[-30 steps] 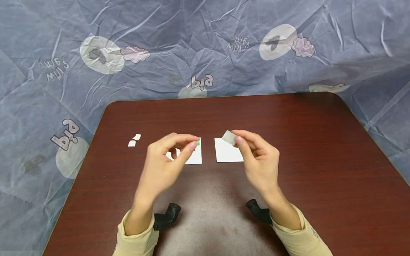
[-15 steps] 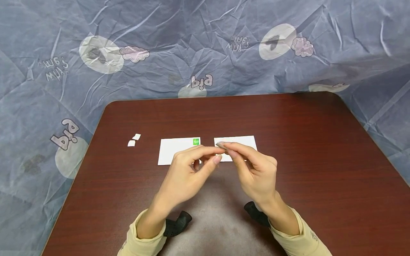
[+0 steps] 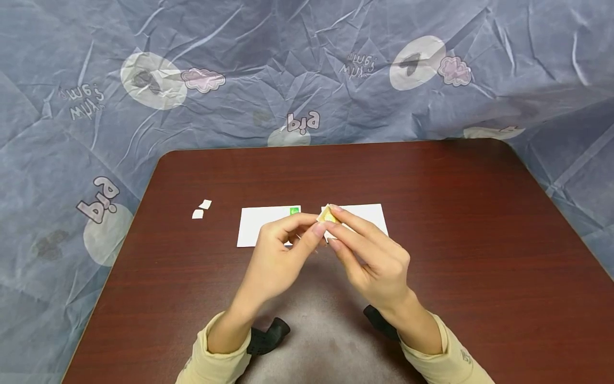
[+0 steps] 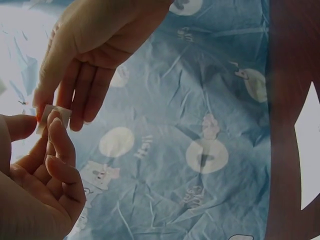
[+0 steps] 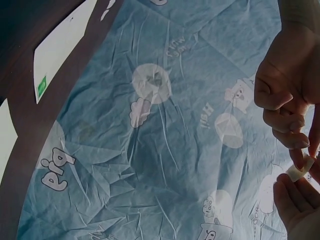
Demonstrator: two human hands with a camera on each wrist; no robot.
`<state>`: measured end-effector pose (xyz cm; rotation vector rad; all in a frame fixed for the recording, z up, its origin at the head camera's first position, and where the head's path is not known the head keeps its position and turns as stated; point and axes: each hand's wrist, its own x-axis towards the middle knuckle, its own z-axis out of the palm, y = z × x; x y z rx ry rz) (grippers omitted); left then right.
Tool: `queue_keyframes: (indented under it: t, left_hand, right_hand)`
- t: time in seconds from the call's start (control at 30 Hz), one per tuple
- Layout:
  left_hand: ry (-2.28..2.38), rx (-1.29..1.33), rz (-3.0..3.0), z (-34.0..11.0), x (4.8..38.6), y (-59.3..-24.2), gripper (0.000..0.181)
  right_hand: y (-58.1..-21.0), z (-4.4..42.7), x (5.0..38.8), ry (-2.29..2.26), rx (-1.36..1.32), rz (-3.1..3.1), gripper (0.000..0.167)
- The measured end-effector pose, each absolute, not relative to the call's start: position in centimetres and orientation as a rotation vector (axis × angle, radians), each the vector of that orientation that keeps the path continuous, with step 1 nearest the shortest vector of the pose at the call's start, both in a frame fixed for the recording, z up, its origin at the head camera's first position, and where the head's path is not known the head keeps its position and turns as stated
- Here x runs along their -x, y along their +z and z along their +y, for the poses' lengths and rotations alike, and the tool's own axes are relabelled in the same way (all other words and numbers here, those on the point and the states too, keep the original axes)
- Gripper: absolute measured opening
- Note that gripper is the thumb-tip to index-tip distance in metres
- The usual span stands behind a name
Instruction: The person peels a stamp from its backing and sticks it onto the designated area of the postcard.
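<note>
Above the table, a small yellow-and-white stamp (image 3: 328, 215) is held between both hands. My left hand (image 3: 277, 260) pinches its lower left edge with thumb and index finger. My right hand (image 3: 380, 261) grips the other side, its fingertips at the top and right. From the left wrist view, the stamp (image 4: 64, 115) appears as a pale square between the fingertips. Behind the hands lie two white envelopes. The left envelope (image 3: 254, 224) bears a green stamp (image 3: 294, 210) at its upper right corner; the right envelope (image 3: 371, 214) is partly hidden by my right hand.
Two small white paper scraps (image 3: 205, 204) lie to the left on the brown table (image 3: 431, 181). A crumpled blue printed cloth (image 3: 307, 69) hangs behind the table's far edge. Black curved pieces (image 3: 271, 336) stick out by both sleeves.
My left hand has moved right to meet the right hand and now pinches the stamp too. The stamp has been turned, from its grey back to its yellow face. The left envelope is more exposed.
</note>
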<state>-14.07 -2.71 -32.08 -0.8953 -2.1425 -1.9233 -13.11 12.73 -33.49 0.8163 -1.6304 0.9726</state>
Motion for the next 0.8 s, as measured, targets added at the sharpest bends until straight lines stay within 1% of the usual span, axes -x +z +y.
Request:
queue_keyframes:
  t: [0.13, 0.33, 0.7, 0.8]
  left_hand:
    - [-1.942, 0.906, -2.132, -2.7, 14.2, -32.1, 0.014]
    - [-1.932, 0.955, -2.132, -2.7, 14.1, -32.2, 0.013]
    - [-1.883, 0.964, -2.266, -2.8, 14.5, -32.3, 0.009]
    - [-1.874, 0.962, -2.299, -2.9, 14.6, -32.4, 0.008]
  right_hand:
    - [-33.7, 12.8, 13.0, 1.048, -0.818, -1.628, 0.026]
    - [-33.7, 13.0, 12.9, 1.148, -0.784, -1.632, 0.024]
    - [-32.8, 13.6, 13.0, 1.034, -0.814, -1.751, 0.023]
    - [-32.7, 13.8, 13.0, 1.007, -0.818, -1.797, 0.025]
